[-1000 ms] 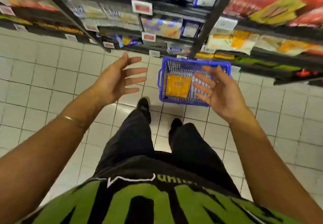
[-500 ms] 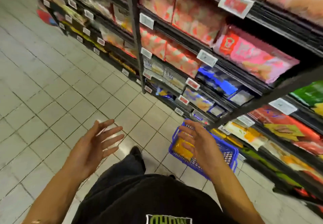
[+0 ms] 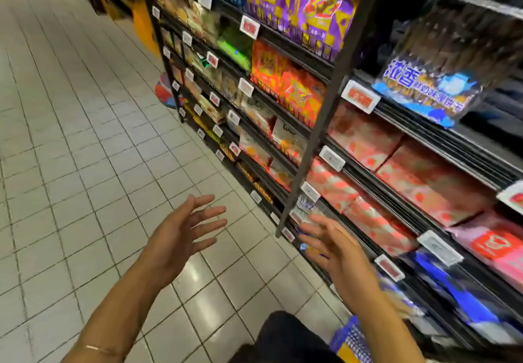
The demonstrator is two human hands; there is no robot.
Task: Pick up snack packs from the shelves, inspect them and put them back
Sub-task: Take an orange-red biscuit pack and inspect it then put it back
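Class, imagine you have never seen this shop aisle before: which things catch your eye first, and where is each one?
Two bare hands are raised in the foreground, the left hand over the pale floor tiles and the right hand close to the shelves, both with spread fingers and holding nothing. On the right, dark shelves run down the aisle, with purple snack packs on top and rows of pink packs lower down.

Pale tiled floor (image 3: 85,164) (glossy) runs beside black shelving (image 3: 319,124).
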